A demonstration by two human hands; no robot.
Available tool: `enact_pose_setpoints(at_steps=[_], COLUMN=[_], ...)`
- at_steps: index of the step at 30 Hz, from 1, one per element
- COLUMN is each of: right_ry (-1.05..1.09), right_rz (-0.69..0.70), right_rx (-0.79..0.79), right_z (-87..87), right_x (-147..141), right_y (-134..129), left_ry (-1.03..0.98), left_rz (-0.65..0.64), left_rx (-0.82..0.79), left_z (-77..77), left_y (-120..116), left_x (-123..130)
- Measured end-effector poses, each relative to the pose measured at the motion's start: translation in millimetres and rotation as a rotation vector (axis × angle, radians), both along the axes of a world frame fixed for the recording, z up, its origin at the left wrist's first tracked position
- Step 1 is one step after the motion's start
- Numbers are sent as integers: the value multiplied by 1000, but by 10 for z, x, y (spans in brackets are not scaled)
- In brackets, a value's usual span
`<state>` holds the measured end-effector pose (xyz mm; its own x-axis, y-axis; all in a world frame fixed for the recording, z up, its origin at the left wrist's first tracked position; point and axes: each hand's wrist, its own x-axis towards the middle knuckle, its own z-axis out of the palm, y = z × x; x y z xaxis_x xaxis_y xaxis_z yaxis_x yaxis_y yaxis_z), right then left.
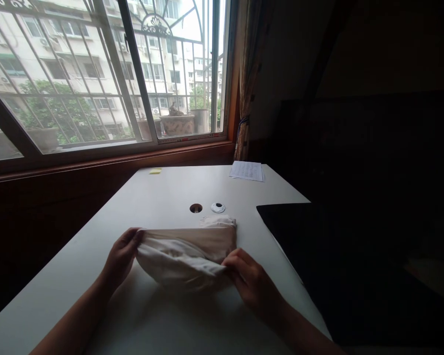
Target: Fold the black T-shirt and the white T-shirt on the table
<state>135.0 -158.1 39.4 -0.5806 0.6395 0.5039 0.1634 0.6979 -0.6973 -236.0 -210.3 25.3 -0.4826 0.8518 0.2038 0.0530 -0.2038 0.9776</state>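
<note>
A pale white-beige cloth (185,254) is stretched between my two hands above the white table (163,197). At its upper left corner, my left hand (124,254) pinches the fabric with fingers closed. My right hand (246,276) grips a fold of the same cloth at its lower right edge. The near side sags in a loose curve, and its far part lies bunched on the tabletop. What kind of cloth article it is, I cannot tell.
Beyond the cloth are a round cable hole (196,208) and its ring-shaped cover (218,207). Printed papers (247,171) and a yellow sticky note (155,171) lie at the far edge. A black sheet (292,222) covers the right side. A window (96,74) stands behind.
</note>
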Motion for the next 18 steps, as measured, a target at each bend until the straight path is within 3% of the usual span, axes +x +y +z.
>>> enact_pose_setpoints(at_steps=[5,9,14,18], right_ry=[333,468,556,583], right_rz=[-240,-335,-454,-420], right_rx=[-166,-192,-220,-373], right_z=[90,49,-49,-77], right_x=[86,123,149,147], right_y=[0,11,64,22], left_ry=[-256,-296,-250,-48], left_rz=[100,52,-98,-180], left_rx=[65,81,83,15], left_z=[135,178,152,110], left_y=[-7,-37,-56,-84], left_x=[-58,-44,-8,71])
